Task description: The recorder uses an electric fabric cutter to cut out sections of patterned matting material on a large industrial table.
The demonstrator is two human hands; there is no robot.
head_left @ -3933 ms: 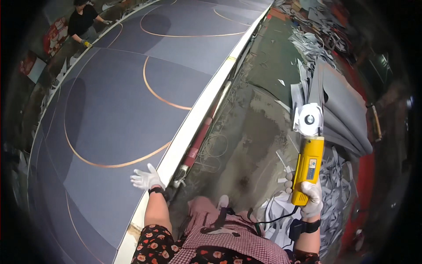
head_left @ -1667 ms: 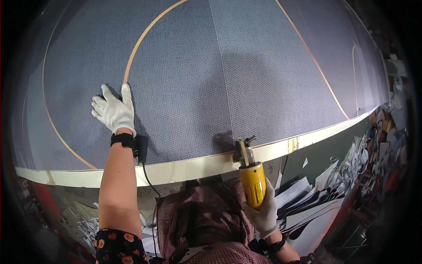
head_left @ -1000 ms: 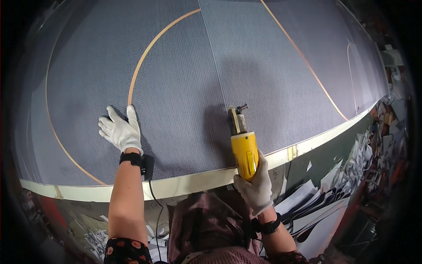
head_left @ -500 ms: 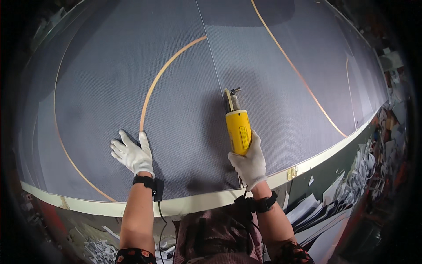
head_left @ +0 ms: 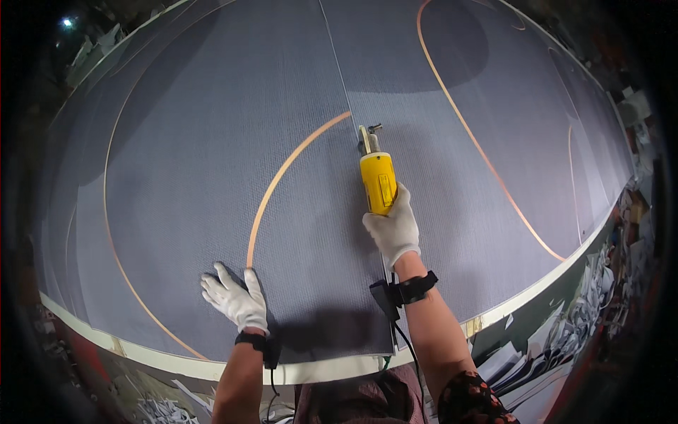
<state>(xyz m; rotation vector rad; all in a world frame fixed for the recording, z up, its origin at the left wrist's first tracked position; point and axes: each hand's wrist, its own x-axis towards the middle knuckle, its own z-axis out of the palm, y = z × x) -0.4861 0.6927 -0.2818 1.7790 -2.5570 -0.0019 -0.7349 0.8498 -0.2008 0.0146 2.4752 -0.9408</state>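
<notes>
Free sheet [head_left: 282,78] ahead; obstacle: yellow cutter [head_left: 377,178]

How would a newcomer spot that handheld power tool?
Find the broad, grey-blue textured material. Just right of its short, curved orange stripe, the white-gloved right hand holds a yellow cylindrical power tool with a metallic head. Its thick, solid yellow body stands out from the flat material and thin stripe beside it.

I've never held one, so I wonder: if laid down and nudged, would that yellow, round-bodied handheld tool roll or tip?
The yellow, round-bodied handheld tool might roll on its curved casing, but its projecting grey metal head would probably stop it. That head may make it front-heavy.
</notes>
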